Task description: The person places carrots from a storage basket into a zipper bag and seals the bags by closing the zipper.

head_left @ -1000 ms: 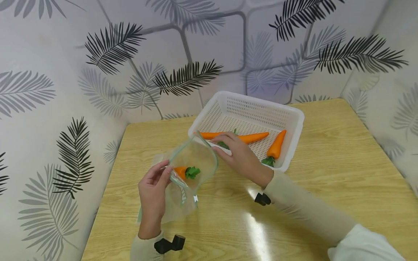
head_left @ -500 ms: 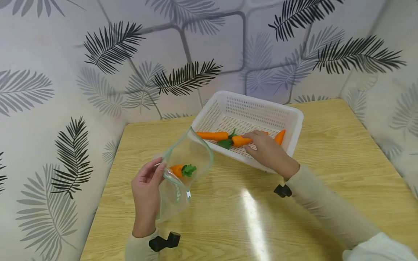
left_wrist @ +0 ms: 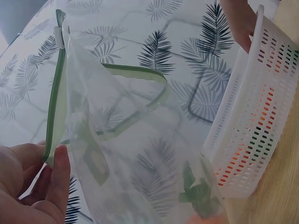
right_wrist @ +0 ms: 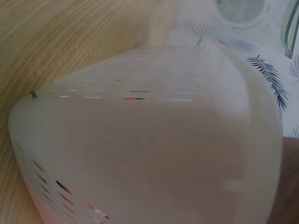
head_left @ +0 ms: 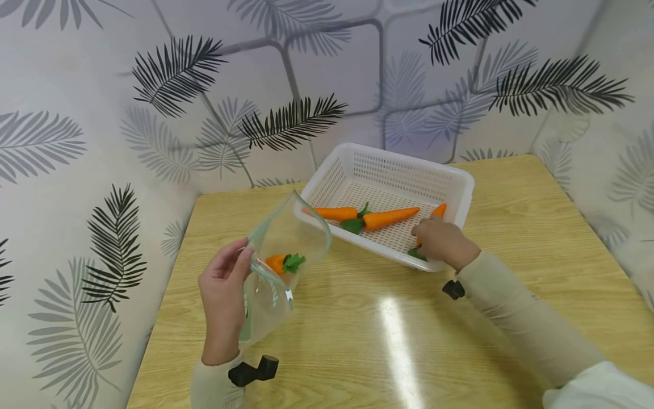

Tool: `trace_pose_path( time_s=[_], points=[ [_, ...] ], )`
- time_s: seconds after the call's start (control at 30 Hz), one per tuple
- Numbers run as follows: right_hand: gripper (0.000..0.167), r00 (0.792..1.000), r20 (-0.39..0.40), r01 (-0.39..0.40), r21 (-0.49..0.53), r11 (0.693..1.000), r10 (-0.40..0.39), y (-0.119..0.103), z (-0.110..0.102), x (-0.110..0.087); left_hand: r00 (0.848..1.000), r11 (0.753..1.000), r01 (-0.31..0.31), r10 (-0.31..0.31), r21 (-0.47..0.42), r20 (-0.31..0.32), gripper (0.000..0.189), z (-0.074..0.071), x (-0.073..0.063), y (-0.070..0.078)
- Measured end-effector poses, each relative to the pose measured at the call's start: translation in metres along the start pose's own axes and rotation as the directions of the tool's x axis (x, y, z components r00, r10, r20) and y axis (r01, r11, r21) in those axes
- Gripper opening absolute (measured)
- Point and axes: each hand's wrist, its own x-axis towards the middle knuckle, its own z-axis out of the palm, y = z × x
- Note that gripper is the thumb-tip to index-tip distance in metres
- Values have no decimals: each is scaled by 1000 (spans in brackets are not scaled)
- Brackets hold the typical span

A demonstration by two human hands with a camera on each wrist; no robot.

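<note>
My left hand (head_left: 225, 287) pinches the green-edged mouth of a clear zip bag (head_left: 263, 318); the left wrist view shows thumb and fingers on its green strip (left_wrist: 55, 107). The bag's mouth gapes. Inside lies a carrot (head_left: 276, 263) with green leaves (head_left: 294, 262). My right hand (head_left: 443, 241) is down in the white basket (head_left: 327, 170), fingers curled over a carrot (head_left: 438, 211) at its right end. The hand covers most of that carrot, leaving the tip and some leaves (head_left: 416, 254) visible. The right wrist view is mostly filled by the basket's wall (right_wrist: 154, 140).
Two more carrots, one at the left (head_left: 334, 213) and one in the middle (head_left: 390, 218), lie in the basket with their leaves meeting. A wooden table (head_left: 347, 341) bears the basket. Behind it stands a leaf-patterned wall (head_left: 327, 74).
My right hand has left the bag's mouth, passed over the middle carrot and come down on the right-hand one. My left hand has drawn the bag slightly left.
</note>
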Motion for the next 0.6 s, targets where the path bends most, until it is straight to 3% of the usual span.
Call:
trace_pose_path(
  time_s=[0.33, 0.6],
  points=[
    [23, 998, 58, 18, -42, 999, -16, -1, 4, 0, 1000, 1000, -2, 2, 4, -15, 31, 6, 2, 7],
    [28, 998, 59, 39, -45, 998, -37, -4, 9, 6, 1000, 998, -13, 13, -65, 14, 27, 12, 0, 6]
  ],
)
